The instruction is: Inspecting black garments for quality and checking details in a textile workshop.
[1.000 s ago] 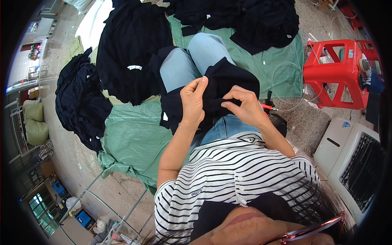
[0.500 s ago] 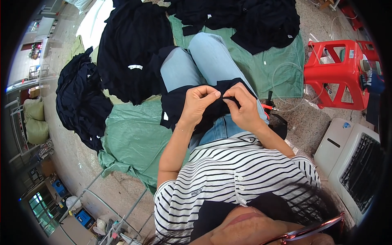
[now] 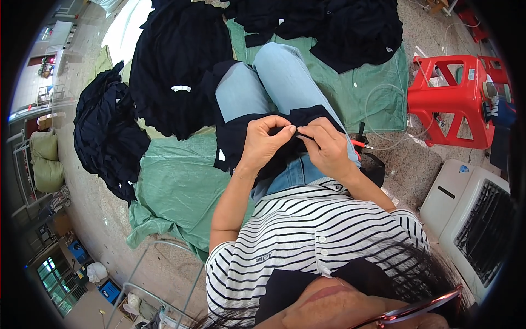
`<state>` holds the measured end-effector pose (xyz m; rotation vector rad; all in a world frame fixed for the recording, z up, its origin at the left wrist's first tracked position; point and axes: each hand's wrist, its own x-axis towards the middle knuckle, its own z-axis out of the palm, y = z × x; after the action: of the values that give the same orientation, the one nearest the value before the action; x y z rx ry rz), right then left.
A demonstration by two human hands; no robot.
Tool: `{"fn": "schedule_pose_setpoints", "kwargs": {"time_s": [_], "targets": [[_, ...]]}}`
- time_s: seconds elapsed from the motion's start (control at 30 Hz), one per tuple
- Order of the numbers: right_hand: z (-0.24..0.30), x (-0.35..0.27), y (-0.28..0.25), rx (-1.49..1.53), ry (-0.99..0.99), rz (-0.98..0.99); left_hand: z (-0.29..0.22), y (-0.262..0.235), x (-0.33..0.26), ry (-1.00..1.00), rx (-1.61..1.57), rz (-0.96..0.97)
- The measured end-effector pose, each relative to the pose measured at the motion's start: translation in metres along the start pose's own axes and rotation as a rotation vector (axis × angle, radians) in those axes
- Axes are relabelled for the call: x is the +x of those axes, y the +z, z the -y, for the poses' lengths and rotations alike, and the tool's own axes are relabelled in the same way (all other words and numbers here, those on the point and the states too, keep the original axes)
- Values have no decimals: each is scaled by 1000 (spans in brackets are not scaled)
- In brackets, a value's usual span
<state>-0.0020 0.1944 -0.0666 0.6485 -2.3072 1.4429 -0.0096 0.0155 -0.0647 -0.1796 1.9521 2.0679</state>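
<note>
A black or very dark navy garment lies across my lap, with a small white tag near its left edge. Above it, my left hand is closed, thumb and forefinger pinched on a bit of the dark cloth. My right hand pinches the same garment just beside it, so the two sets of fingertips nearly meet. Whatever fine detail sits between the fingertips is too small to make out.
Heaps of dark garments with white tags lie ahead and to the left on a green sheet. At the right stand a red plastic stool with a clear hose near it and a white air cooler. A metal frame is at lower left.
My right fingertips have shifted slightly left, closer to the left ones. The garment stays on my lap, and both hands remain pinched.
</note>
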Motion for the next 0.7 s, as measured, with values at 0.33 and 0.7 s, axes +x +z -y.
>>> {"fn": "schedule_pose_setpoints", "kwargs": {"time_s": [0.33,0.7], "targets": [[-9,-4,3,60,19,19,6,-4,-6,261,330,26],[-12,-1,-1,112,26,47,1,-3,-13,420,467,143]]}}
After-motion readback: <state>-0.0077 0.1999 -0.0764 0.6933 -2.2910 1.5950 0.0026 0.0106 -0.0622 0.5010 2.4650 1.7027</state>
